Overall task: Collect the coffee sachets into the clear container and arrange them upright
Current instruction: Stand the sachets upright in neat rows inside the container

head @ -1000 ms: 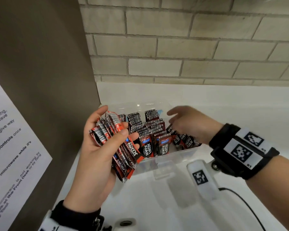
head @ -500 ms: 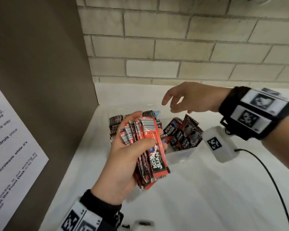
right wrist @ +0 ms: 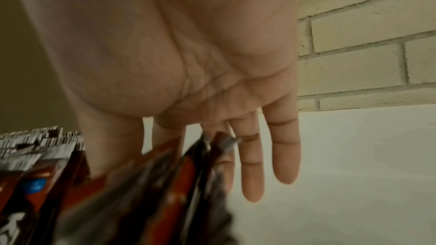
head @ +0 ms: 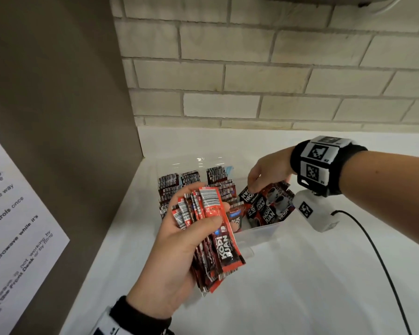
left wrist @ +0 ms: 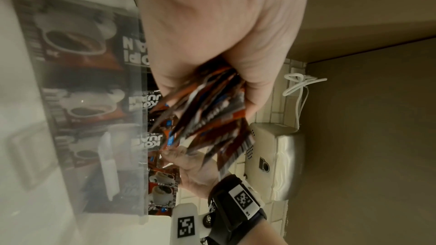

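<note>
My left hand (head: 182,233) grips a thick bundle of red and black coffee sachets (head: 218,240) just in front of the clear container (head: 264,232). In the left wrist view the same bundle (left wrist: 207,111) fans out of my fist. Rows of sachets (head: 191,180) stand upright in the container's left part. On its right, several sachets (head: 266,209) lean loosely. My right hand (head: 264,175) reaches down into that right part. Its straight fingers (right wrist: 252,165) touch the tops of the leaning sachets (right wrist: 165,183); I cannot see a pinch.
A brown panel (head: 58,93) with a paper notice (head: 15,226) closes off the left side. A brick wall (head: 252,81) stands behind the white counter (head: 300,286). A black cable (head: 385,262) runs from my right wrist camera. A wall-mounted unit (left wrist: 278,156) hangs above.
My right hand lifted out of the container, then came back down onto the leaning sachets on the right. The left hand with its bundle shifted towards the container's front.
</note>
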`<move>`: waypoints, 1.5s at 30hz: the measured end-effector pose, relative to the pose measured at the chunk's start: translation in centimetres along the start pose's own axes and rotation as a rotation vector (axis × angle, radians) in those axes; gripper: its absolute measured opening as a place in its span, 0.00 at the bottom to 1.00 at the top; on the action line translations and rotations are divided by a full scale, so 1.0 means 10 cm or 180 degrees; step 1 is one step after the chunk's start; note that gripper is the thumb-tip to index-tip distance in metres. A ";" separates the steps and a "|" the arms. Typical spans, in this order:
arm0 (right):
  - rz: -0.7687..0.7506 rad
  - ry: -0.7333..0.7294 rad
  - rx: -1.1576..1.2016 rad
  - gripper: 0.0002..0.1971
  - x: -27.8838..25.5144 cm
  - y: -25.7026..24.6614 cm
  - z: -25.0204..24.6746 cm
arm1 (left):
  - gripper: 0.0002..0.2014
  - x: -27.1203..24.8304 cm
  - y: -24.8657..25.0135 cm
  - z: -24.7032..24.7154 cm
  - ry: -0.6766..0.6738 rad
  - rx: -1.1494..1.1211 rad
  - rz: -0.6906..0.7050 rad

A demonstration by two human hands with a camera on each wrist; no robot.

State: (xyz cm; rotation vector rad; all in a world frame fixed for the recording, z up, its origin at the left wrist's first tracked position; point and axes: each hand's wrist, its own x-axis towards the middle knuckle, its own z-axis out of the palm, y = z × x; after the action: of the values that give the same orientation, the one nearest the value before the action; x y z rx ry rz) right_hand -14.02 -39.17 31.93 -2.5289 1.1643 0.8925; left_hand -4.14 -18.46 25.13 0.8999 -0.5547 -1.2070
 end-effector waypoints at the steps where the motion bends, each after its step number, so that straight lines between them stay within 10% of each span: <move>1: -0.0006 0.0063 0.0051 0.21 0.02 0.01 0.00 | 0.32 0.00 -0.01 -0.01 0.0000 0.0014 -0.0026; 6: 0.0066 0.0234 0.0779 0.11 0.09 0.12 0.00 | 0.27 0.01 -0.09 -0.04 -0.0423 0.0409 -0.0459; 11: 0.0070 0.0697 0.0899 0.21 0.03 0.18 -0.06 | 0.27 0.02 -0.16 -0.01 -0.0903 0.0843 -0.0816; 22: 0.0328 0.0825 0.0654 0.23 0.00 0.14 0.00 | 0.23 0.07 -0.16 -0.03 -0.0800 0.1865 -0.0567; 41: 0.0506 0.0339 0.1135 0.21 -0.38 0.04 0.04 | 0.25 -0.08 0.16 -0.15 -0.0364 0.1512 -0.0121; 45: 0.0079 0.1630 0.0630 0.22 -0.56 0.04 -0.09 | 0.26 -0.03 0.21 -0.12 -0.0095 0.0705 -0.0105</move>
State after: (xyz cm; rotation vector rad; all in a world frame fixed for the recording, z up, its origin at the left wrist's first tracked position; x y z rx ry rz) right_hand -16.74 -36.37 36.03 -2.6508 1.3383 0.1113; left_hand -2.13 -17.62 26.18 1.0828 -0.7099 -1.2061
